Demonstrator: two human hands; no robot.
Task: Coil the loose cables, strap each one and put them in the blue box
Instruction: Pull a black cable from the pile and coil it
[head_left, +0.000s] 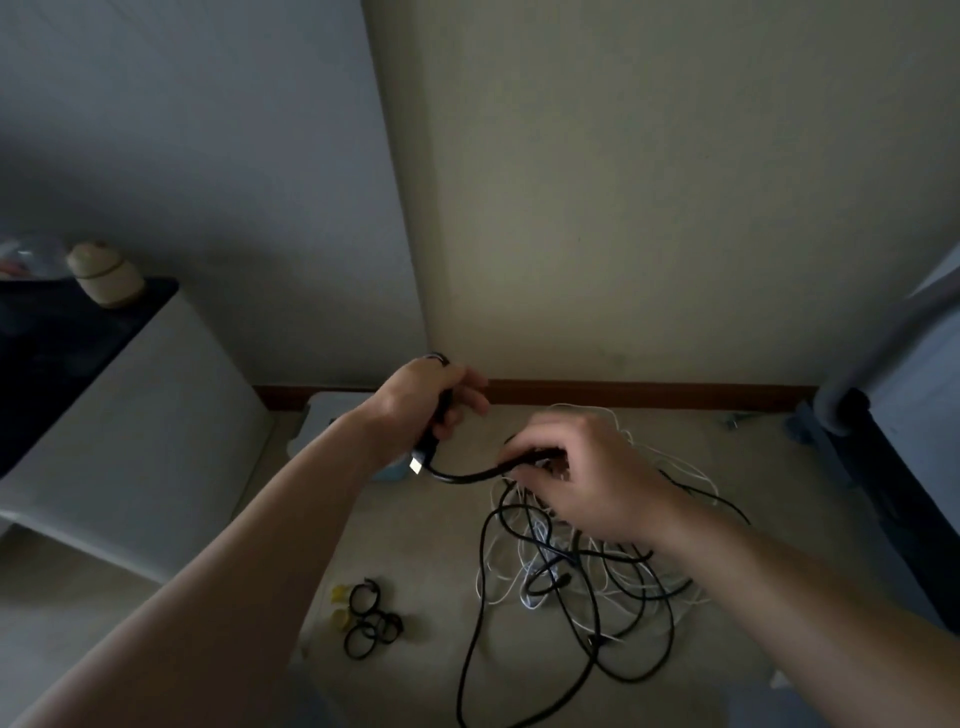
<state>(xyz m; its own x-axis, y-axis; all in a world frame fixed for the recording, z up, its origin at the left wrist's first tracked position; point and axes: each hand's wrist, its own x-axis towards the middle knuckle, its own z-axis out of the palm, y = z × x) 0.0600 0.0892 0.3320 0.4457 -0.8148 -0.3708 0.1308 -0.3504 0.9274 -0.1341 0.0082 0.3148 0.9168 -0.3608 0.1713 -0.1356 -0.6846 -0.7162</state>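
Observation:
My left hand (423, 402) grips the plug end of a black cable (462, 475), and its metal connector sticks out below my fist. My right hand (582, 470) pinches the same cable a short way along, so a short curve hangs between the hands. Below my right hand lies a tangled pile of black and white cables (587, 577) on the beige floor. Several black loop straps (371, 621) lie on the floor near my left forearm, with two small yellow pieces beside them. A bit of a light blue object (389, 473) shows behind my left wrist, mostly hidden.
A white cabinet (119, 415) with a dark top stands at the left, carrying a pale round object (104, 273). A wall and brown skirting board (649, 395) run behind the pile. Dark furniture and a grey pole (872, 374) close off the right side.

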